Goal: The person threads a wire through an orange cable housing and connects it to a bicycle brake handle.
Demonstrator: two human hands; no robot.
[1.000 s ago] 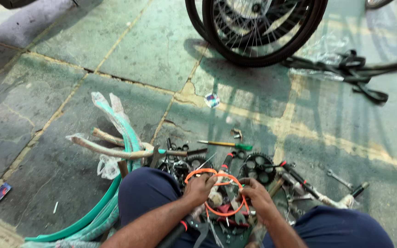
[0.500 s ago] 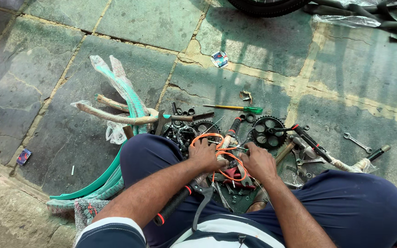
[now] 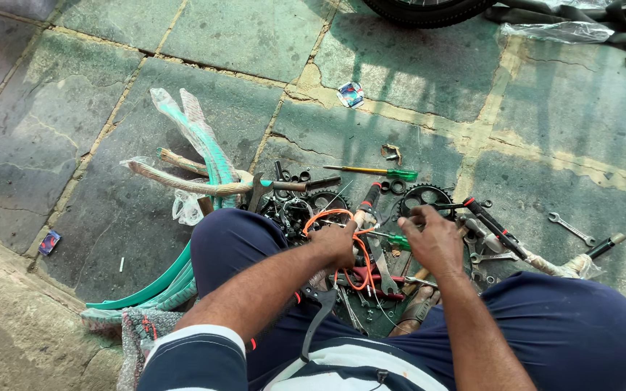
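bottom centre of frame: person sits cross-legged in dark blue trousers, both forearms reaching forward into a tool pile between the knees.

left hand is clenched around an orange cable loop, lower centre. the loop stands roughly upright, curving from above the knuckles down to the right of the hand toward red-handled pliers under it. right hand is just right of the loop, fingers curled and pinching at something small by the black gear; can't tell what it grips, or whether it touches the cable. so the left hand has the cable, and the right is close beside it but apart as far as i can see.

cable's long axis runs near-to-far, slightly tilted to the right. it lies directly between the two hands, nearer the left.

further out, centre: a screwdriver with a green handle lying left-right, loose rings and nuts, another gear. right of centre: a black hand pump lying diagonally, a small spanner well apart to the right. left of centre: green tyre strips and a wrapped curved bar.

surface is a stone slab pavement, cracked joints, partly sunlit. top of frame: a bike tyre edge.
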